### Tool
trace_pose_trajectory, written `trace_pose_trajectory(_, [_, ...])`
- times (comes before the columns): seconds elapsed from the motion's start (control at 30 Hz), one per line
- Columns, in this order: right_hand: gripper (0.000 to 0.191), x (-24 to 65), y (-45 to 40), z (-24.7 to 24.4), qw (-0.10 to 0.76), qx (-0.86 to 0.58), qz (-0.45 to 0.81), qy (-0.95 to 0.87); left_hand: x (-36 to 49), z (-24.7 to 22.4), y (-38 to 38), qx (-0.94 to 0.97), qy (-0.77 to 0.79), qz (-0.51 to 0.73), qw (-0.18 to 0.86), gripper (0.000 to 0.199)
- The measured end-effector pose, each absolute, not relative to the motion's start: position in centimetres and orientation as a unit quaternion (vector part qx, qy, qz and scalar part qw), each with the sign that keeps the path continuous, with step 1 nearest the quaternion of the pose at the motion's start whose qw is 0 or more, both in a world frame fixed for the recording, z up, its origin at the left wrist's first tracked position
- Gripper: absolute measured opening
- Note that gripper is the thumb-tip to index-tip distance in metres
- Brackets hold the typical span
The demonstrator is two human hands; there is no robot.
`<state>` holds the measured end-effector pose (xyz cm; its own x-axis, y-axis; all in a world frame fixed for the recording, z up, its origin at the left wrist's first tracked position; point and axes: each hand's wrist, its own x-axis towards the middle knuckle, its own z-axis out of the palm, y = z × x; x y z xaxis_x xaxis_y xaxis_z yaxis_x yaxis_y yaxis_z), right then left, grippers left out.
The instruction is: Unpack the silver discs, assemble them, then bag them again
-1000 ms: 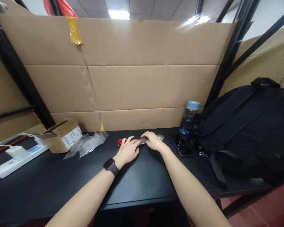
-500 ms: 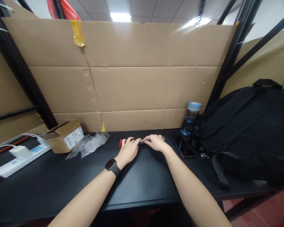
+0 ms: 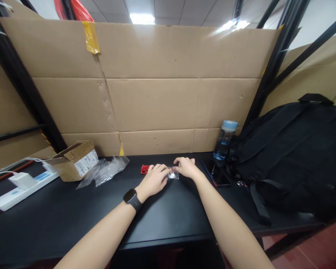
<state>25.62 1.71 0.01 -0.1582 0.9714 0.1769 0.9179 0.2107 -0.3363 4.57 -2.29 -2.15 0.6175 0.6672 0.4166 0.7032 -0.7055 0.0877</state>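
My left hand [image 3: 154, 180], with a dark watch on its wrist, lies over a small item on the black table. Red strands [image 3: 145, 169] stick out to the left of its fingers. A small clear plastic packet [image 3: 173, 174] shows between the two hands, under my left fingertips. My right hand [image 3: 185, 168] is at the packet's right edge, its fingers curled. Whether the right fingers pinch the plastic is too small to tell.
An open cardboard box [image 3: 77, 161] and crumpled clear bags [image 3: 112, 171] lie left on the table [image 3: 168, 220], near a white power strip [image 3: 25, 192]. To the right are a phone [image 3: 217, 173], a water bottle [image 3: 225, 140] and a black backpack [image 3: 294, 157]. Cardboard [image 3: 154, 104] stands behind.
My right hand has lifted slightly and its fingers have changed pose. The clear packet now shows between the hands, and my left hand has shifted slightly and flattened over the item.
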Motion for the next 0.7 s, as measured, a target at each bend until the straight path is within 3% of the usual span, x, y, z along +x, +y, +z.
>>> trace_pose_trajectory(0.3, [0.025, 26.1, 1.3, 0.0, 0.165, -0.544, 0.086, -0.818, 4.9, -2.5, -2.2, -0.926, -0.326, -0.192, -0.005, 0.042])
trace_pose_trajectory(0.7, [0.026, 23.0, 6.0, -0.9, 0.121, -0.62, 0.004, -0.775, -0.6, 0.7, -0.4, -0.86, -0.429, -0.275, 0.03, 0.024])
